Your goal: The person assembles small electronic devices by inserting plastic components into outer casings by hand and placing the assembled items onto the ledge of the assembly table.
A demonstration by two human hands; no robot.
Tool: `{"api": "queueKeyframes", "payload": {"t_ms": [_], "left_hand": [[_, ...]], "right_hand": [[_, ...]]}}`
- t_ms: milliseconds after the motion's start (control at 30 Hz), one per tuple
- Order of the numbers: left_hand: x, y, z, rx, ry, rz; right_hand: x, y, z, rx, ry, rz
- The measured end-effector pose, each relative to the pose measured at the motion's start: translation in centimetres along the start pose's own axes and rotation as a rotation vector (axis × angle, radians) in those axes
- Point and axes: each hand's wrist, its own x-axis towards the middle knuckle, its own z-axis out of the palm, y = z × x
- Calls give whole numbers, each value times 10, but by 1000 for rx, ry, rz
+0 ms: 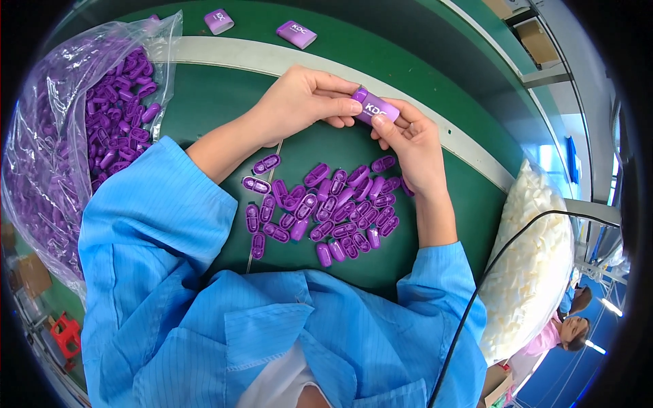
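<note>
Both my hands meet above the far part of the green work surface, around a small flat purple case (378, 111) with white lettering. My right hand (416, 146) grips the case's right end between thumb and fingers. At its left end, my left hand (306, 100) pinches what looks like a darker purple end cap (359, 94), partly hidden by the thumb. Nearer to me lies a loose pile of purple oval caps (339, 194), several with their hollow side up and others on their side.
On the left a clear plastic bag (51, 136) bulges with more purple caps (119, 115). Two purple cases (296, 34) lie on the green strip beyond the pale rail (235, 53). A bag of whitish pieces (530, 272) stands at right, near a black cable (479, 282). Another person (564, 332) is far right.
</note>
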Motion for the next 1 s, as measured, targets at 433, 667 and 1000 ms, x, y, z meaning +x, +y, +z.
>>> {"api": "queueKeyframes", "payload": {"t_ms": [433, 667, 1000], "left_hand": [[-4, -9, 4, 240, 20, 226], [-12, -12, 16, 407, 130, 311], [-27, -11, 36, 1093, 300, 634]], "right_hand": [[-5, -2, 1, -41, 22, -11], [-11, -2, 7, -97, 85, -56], [-12, 5, 37, -540, 395, -452]]}}
